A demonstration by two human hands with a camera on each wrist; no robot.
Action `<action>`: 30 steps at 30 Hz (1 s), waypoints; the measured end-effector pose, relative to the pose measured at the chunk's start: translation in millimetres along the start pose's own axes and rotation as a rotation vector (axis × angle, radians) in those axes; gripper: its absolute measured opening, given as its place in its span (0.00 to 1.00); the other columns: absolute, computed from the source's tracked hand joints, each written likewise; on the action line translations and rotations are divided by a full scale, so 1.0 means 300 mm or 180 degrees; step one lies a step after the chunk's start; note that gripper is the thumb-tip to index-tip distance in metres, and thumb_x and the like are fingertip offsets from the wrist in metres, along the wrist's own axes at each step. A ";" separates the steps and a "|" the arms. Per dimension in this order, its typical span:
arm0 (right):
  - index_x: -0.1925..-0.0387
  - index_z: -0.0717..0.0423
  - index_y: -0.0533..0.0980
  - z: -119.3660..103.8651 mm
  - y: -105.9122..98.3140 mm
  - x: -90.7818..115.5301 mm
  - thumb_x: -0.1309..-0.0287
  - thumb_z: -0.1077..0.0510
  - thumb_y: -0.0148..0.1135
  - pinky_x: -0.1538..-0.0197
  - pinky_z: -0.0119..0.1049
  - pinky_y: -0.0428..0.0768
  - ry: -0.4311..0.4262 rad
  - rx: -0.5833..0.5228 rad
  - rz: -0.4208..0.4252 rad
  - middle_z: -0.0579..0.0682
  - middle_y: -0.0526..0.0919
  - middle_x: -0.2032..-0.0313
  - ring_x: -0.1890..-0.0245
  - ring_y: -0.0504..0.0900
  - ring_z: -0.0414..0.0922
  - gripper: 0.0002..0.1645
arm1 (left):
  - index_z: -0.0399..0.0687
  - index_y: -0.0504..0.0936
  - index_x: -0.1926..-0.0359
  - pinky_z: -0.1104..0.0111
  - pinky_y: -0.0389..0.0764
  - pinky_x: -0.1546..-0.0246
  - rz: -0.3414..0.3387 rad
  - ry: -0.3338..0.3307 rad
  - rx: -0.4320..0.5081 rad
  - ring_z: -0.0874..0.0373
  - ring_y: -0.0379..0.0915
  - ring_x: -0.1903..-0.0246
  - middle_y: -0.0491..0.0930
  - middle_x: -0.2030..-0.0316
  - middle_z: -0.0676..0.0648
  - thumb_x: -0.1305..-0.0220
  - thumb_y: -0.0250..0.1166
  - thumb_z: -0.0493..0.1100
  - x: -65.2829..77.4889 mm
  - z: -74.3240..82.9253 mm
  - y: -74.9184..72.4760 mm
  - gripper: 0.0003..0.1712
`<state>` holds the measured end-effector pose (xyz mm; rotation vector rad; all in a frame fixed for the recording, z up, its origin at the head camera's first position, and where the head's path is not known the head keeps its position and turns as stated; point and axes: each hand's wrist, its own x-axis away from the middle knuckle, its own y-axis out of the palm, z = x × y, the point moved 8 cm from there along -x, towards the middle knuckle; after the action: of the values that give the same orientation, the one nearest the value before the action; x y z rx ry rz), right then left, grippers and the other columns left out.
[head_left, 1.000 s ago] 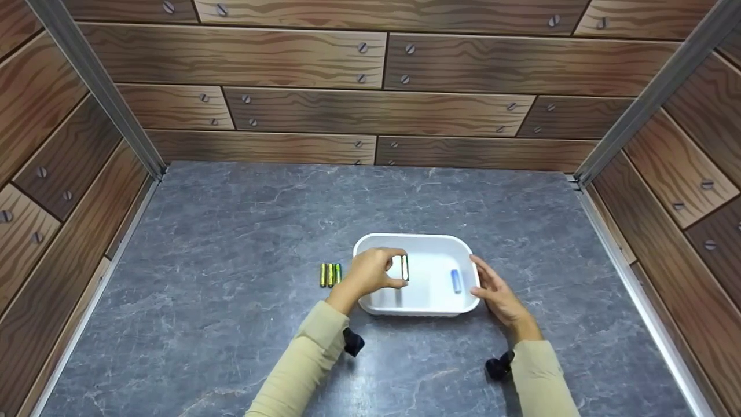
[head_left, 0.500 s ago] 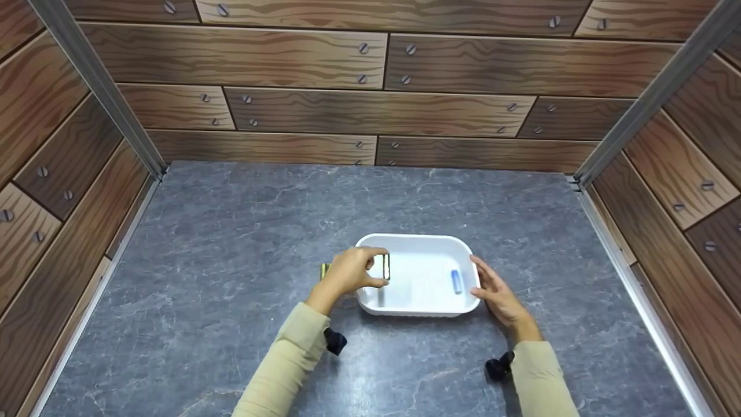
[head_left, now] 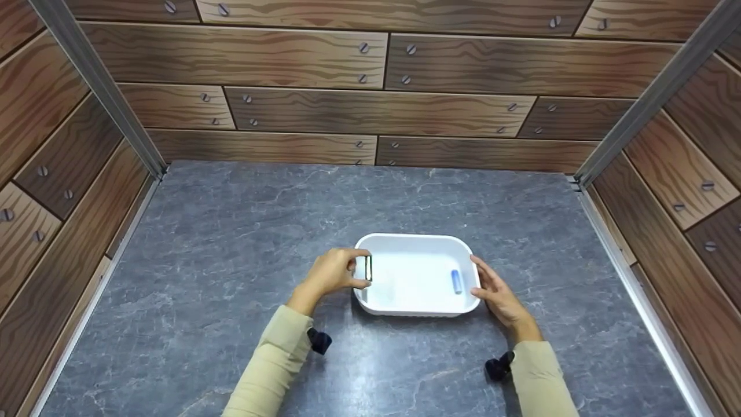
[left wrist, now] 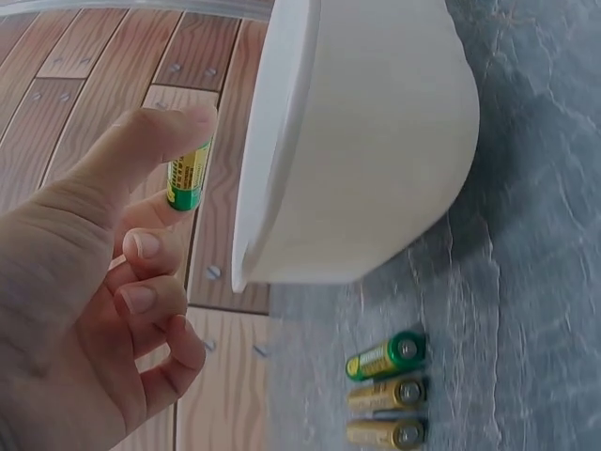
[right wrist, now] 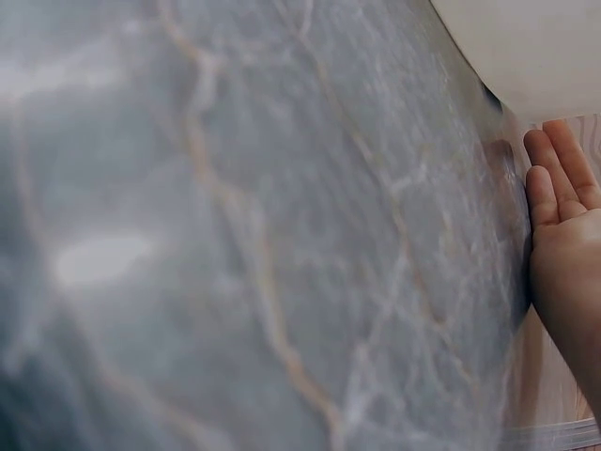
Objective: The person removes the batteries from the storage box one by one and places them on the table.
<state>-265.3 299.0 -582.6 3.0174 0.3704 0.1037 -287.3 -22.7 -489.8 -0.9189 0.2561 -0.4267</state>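
My left hand (head_left: 329,272) pinches a green and yellow battery (left wrist: 188,177) end to end between thumb and index finger, its other fingers loosely bent. In the head view the battery appears over the left rim of a white plastic tub (head_left: 417,236). My right hand (head_left: 501,298) touches the tub's right side with spread, fairly straight fingers; the right wrist view shows some of these fingers (right wrist: 554,178) beside the wall. Inside the tub, toward the right, lies a blue cylinder (head_left: 456,281) resembling a battery.
On the grey marbled table (head_left: 260,208), left of the tub, a green battery (left wrist: 387,357) and two gold batteries (left wrist: 385,433) lie side by side; the left hand hides them in the head view. Wood-patterned walls (head_left: 370,110) enclose the back and sides.
My left hand has moved left with the battery, from over the tub's interior to its left rim, covering the batteries on the table. My right hand and the tub have stayed put.
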 end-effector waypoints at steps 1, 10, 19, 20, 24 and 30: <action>0.27 0.66 0.44 0.000 0.000 0.000 0.44 0.73 0.58 0.42 0.20 0.70 -0.0010 -0.0006 -0.0007 0.30 0.74 0.43 0.42 0.72 0.26 0.49 | 0.50 0.81 0.46 0.72 0.60 0.76 0.0010 -0.0003 0.0009 0.63 0.60 0.78 0.76 0.76 0.48 0.55 0.77 0.51 0.003 -0.005 -0.004 0.33; 0.27 0.65 0.47 -0.002 0.005 -0.003 0.44 0.72 0.58 0.41 0.19 0.69 -0.0116 -0.0064 -0.0056 0.29 0.74 0.43 0.41 0.72 0.25 0.47 | 0.50 0.81 0.46 0.72 0.60 0.76 0.0065 -0.0091 0.0103 0.64 0.60 0.78 0.77 0.75 0.46 0.57 0.78 0.49 0.035 -0.061 -0.028 0.33; 0.27 0.67 0.44 0.006 -0.003 -0.003 0.44 0.74 0.58 0.42 0.19 0.69 0.0066 0.0032 0.0078 0.27 0.74 0.44 0.43 0.71 0.24 0.48 | 0.53 0.81 0.44 0.73 0.59 0.78 0.0105 -0.0164 0.0201 0.64 0.60 0.80 0.75 0.79 0.47 0.58 0.78 0.47 0.067 -0.119 -0.036 0.35; 0.27 0.67 0.44 0.007 -0.003 -0.003 0.44 0.74 0.57 0.42 0.19 0.69 0.0072 0.0036 0.0089 0.27 0.74 0.44 0.43 0.71 0.24 0.48 | 0.53 0.81 0.44 0.73 0.60 0.77 0.0104 -0.0169 0.0211 0.64 0.60 0.80 0.76 0.78 0.46 0.58 0.78 0.46 0.069 -0.124 -0.035 0.34; 0.27 0.67 0.45 0.007 -0.005 -0.002 0.45 0.74 0.57 0.42 0.20 0.69 0.0091 0.0034 0.0132 0.28 0.74 0.44 0.42 0.71 0.25 0.48 | 0.52 0.81 0.45 0.71 0.62 0.77 0.0118 -0.0234 0.0177 0.63 0.61 0.79 0.76 0.78 0.47 0.57 0.77 0.46 0.080 -0.148 -0.032 0.33; 0.27 0.65 0.46 0.008 -0.006 0.001 0.46 0.73 0.59 0.42 0.19 0.68 0.0158 -0.0010 0.0189 0.28 0.74 0.44 0.43 0.71 0.23 0.49 | 0.52 0.82 0.46 0.70 0.64 0.75 0.0168 -0.0379 0.0087 0.62 0.61 0.78 0.76 0.78 0.48 0.59 0.78 0.46 0.100 -0.192 -0.033 0.34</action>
<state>-265.1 300.6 -585.1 3.0279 0.2848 0.1838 -285.7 -82.7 -516.4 -0.9055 0.1649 -0.3247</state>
